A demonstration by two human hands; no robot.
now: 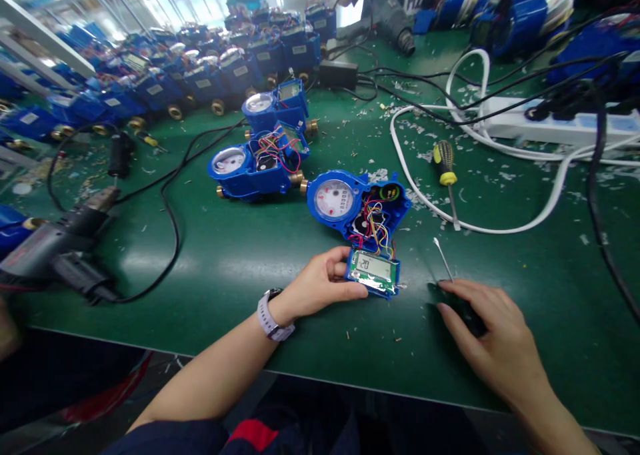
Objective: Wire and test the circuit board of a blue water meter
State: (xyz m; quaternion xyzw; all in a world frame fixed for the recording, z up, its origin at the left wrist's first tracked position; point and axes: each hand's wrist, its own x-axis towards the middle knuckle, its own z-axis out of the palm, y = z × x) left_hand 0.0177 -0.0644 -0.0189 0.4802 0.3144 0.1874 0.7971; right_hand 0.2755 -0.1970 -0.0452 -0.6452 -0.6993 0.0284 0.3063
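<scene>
A blue-framed display module (374, 268) lies at the near side of an uncovered blue meter (356, 198), joined to it by thin coloured wires (375, 225), at mid-width of a green worktop (240, 255). The left hand (333, 278) has its fingers curled round the module's left side, thumb along the near edge; the right hand (493, 321), fingers half closed, holds a dark-handled screwdriver (465, 311), its tip pointing away, well apart from the module. From where I stand, good handling would mean steadying the module's frame, leaving slack in the wires and sparing the bare circuit board the steel tip. Two tiny brass-coloured pieces (398, 339) lie near the worktop's edge, easily swept off by a sleeve. Beyond the meter, a white cable (500, 230) loops round a yellow-and-black screwdriver (445, 165), probably a snag for a reaching right arm. Two more meters (245, 168) crowd the far left, a grey power tool (65, 241) farther out.
</scene>
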